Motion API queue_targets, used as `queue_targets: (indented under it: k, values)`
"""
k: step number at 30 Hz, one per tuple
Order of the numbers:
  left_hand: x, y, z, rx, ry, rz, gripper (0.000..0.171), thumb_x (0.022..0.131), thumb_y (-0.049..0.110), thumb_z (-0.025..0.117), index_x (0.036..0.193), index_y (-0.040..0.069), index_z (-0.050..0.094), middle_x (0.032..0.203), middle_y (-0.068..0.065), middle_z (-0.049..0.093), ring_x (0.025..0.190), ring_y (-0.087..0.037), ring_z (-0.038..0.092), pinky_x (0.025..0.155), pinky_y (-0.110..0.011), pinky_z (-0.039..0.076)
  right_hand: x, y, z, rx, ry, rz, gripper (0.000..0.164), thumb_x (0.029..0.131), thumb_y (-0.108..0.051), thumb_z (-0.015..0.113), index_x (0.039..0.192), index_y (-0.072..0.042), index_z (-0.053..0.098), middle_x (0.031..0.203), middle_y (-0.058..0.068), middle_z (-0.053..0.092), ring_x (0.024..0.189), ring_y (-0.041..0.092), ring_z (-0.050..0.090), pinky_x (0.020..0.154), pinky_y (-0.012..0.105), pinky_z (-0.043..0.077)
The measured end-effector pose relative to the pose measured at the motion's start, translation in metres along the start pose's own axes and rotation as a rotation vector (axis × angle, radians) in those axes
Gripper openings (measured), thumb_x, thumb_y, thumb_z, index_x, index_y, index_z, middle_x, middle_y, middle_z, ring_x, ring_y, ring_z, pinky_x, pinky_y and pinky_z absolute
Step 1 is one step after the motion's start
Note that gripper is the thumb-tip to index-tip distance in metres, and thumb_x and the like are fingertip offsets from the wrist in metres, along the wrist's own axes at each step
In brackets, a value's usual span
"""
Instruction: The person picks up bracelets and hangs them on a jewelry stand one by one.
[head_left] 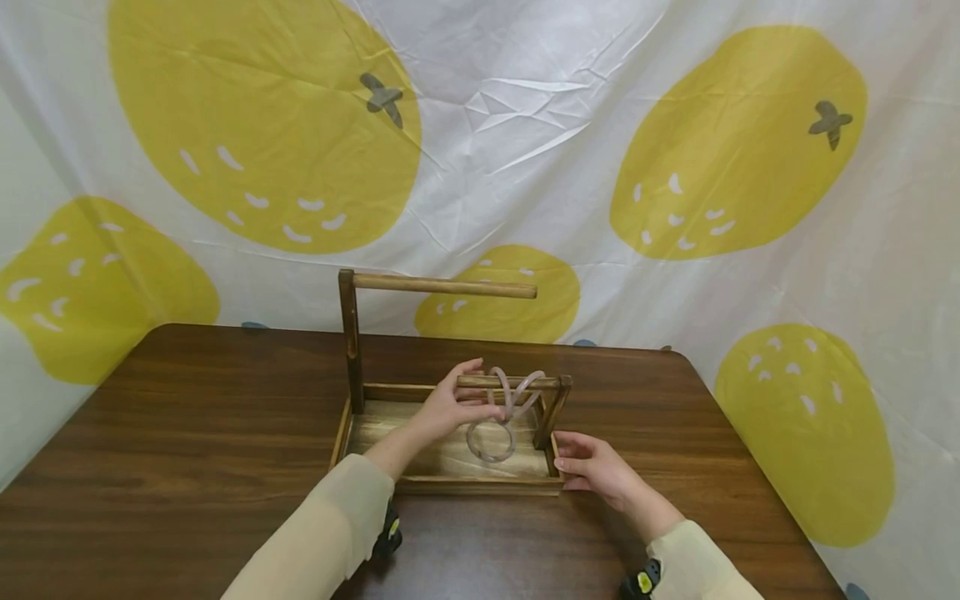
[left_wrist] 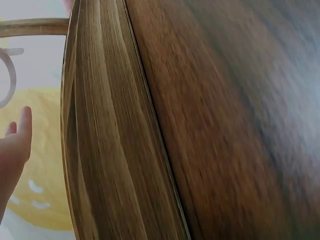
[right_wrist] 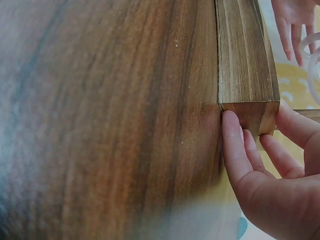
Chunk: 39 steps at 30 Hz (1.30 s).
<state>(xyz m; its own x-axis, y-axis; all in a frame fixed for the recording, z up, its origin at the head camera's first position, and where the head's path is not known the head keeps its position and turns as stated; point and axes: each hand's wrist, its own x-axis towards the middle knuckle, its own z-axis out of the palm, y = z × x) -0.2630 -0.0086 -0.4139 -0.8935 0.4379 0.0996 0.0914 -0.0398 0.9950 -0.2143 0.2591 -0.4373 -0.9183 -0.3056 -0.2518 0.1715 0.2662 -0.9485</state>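
Nearest me, pale sleeves (head_left: pixel 311 525) cross the table (head_left: pixel 187 425). Rings (head_left: pixel 509 407) on a short bar (head_left: pixel 516 383) crowd my straight-fingered left hand (head_left: pixel 450 407); my right hand (head_left: pixel 597 468) grips the tray (head_left: pixel 472 482).

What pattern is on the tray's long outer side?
Streaky brown wood grain on the tray; clearest in left wrist view.

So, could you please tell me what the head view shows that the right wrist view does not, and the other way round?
Only the head view: the tall wooden post with its upper rod, the inside floor of the wooden tray, and both cream sleeves.

Only the right wrist view: the outer face of the near corner's end, with fingers against it.

Both: the right hand, left hand, wooden tray, translucent rings, wood-grain table and lemon-print cloth.
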Motion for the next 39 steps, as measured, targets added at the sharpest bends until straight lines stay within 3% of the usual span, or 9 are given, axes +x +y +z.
queue_targets:
  k: [6, 21, 32, 39]
  values:
    - [-0.003, 0.002, -0.008, 0.089, 0.033, -0.003, 0.081, 0.083, 0.014, 0.071, 0.148, 0.007, 0.023, 0.148, -0.024, 0.027, 0.129, -0.043, 0.038, 0.102, -0.048, 0.041, -0.001, -0.002, 0.0, 0.0, 0.0, 0.002, 0.061, 0.09, -0.006, 0.058, 0.14, 0.012, 0.028, 0.108, 0.013, 0.053, 0.084, 0.01, 0.056, 0.07, 0.03, 0.055]
    - [-0.008, 0.002, -0.022, 0.119, 0.064, -0.022, 0.078, 0.083, 0.011, 0.07, 0.147, 0.005, 0.025, 0.147, -0.026, 0.027, 0.132, -0.042, 0.035, 0.105, -0.048, 0.038, 0.0, -0.002, 0.0, 0.0, -0.005, 0.003, 0.061, 0.09, -0.006, 0.058, 0.14, 0.012, 0.027, 0.111, 0.015, 0.053, 0.085, 0.01, 0.057, 0.072, 0.032, 0.055]
    - [-0.009, 0.0, -0.025, 0.163, 0.081, -0.031, 0.079, 0.082, 0.013, 0.072, 0.146, 0.003, 0.027, 0.146, -0.028, 0.03, 0.132, -0.043, 0.035, 0.106, -0.05, 0.036, 0.0, -0.001, 0.0, -0.003, 0.0, 0.008, 0.061, 0.091, -0.006, 0.058, 0.14, 0.011, 0.028, 0.112, 0.016, 0.052, 0.086, 0.011, 0.056, 0.072, 0.031, 0.055]
    - [-0.01, -0.001, -0.027, 0.217, 0.052, -0.04, 0.083, 0.08, 0.019, 0.074, 0.146, 0.004, 0.027, 0.147, -0.026, 0.029, 0.132, -0.042, 0.034, 0.107, -0.053, 0.032, 0.0, -0.001, 0.0, -0.004, 0.007, 0.011, 0.061, 0.09, -0.005, 0.058, 0.14, 0.012, 0.028, 0.113, 0.018, 0.052, 0.085, 0.011, 0.057, 0.072, 0.032, 0.055]
